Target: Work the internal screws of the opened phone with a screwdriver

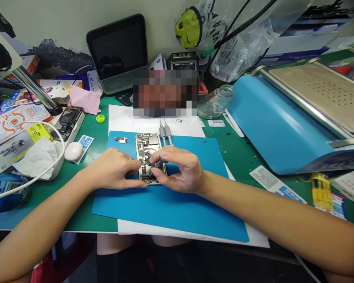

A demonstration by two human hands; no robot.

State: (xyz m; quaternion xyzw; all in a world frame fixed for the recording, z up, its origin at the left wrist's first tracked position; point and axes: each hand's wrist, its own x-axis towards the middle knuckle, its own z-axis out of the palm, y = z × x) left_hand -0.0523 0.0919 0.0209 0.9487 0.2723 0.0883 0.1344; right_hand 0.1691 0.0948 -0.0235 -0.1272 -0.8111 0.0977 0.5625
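Observation:
An opened smartphone (146, 151) with its circuit parts bare lies on the blue mat (177, 208). My left hand (115, 169) holds it at the left edge, the thumb by the lower corner and curled fingers against the side. Between thumb and fingers of my right hand (183, 169) is a short dark grey screwdriver (160, 162), its low end over the middle of the phone; the tip is hidden. Two grey screwdrivers (165, 131) lie just beyond, tips pointing away. A small metal phone part (121, 139) rests on the mat to the upper left.
A glass jar (215, 102) stands tilted behind the mat. At right is a blue machine (271, 125) with a perforated plate. On the left are a white mouse-like case (73, 151), a green cap (100, 118), a white cable (59, 137) and boxes. A smart display (118, 47) stands behind.

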